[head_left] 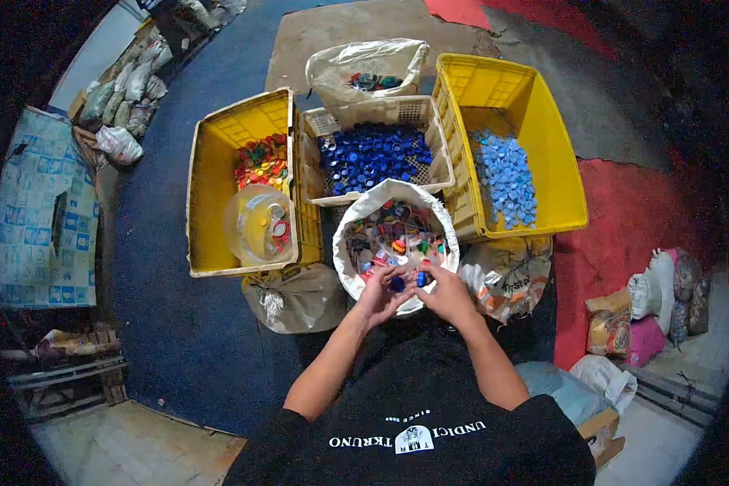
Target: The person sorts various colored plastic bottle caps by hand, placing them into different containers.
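Observation:
Both my hands are over the near side of a white sack (350, 285) filled with mixed bottle caps and small plastic pieces. My left hand (376, 296) is cupped, palm up, with a dark blue bottle cap (397, 284) at its fingers. My right hand (449, 295) pinches another blue bottle cap (422, 279) between thumb and fingers. Just beyond the hands, a red and orange cap (398, 246) lies on the pile. Behind the sack, a white crate (309, 121) holds many dark blue caps (373, 158).
At left, a yellow crate (205, 162) contains red and yellow caps (263, 160) and a clear round tub (239, 223). The right yellow crate (560, 174) has light blue caps (504, 178). A white bag (324, 69) sits behind; filled sacks (292, 298) flank the front.

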A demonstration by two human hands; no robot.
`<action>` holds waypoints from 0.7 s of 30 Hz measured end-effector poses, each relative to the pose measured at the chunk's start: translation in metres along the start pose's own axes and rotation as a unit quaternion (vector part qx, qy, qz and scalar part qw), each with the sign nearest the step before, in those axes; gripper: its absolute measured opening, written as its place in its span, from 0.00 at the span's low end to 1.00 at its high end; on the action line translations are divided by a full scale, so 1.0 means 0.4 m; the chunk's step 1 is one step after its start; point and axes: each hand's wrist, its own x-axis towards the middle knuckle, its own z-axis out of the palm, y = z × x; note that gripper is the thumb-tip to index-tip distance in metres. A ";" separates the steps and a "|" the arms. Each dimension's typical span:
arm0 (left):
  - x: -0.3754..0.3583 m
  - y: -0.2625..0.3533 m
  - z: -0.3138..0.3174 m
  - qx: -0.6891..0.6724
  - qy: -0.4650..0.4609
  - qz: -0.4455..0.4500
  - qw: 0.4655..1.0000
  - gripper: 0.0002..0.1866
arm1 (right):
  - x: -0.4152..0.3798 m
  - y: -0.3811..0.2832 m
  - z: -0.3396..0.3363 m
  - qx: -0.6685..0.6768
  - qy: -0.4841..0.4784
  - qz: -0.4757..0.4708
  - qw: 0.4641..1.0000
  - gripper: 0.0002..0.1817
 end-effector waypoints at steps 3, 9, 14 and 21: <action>0.019 -0.019 -0.008 0.048 0.014 0.009 0.999 0.19 | -0.008 -0.002 0.006 -0.022 -0.002 -0.066 0.998 0.29; 0.006 0.000 -0.016 -0.059 0.004 0.066 0.996 0.16 | 0.076 -0.028 -0.031 0.014 -0.024 -0.069 0.997 0.22; -0.071 0.037 -0.052 -0.112 0.026 0.094 0.989 0.12 | 0.225 0.043 0.052 -0.159 -0.102 -0.063 0.980 0.21; -0.130 0.065 -0.124 -0.059 0.075 0.167 0.981 0.11 | 0.363 0.075 0.300 -0.235 -0.195 0.006 0.952 0.32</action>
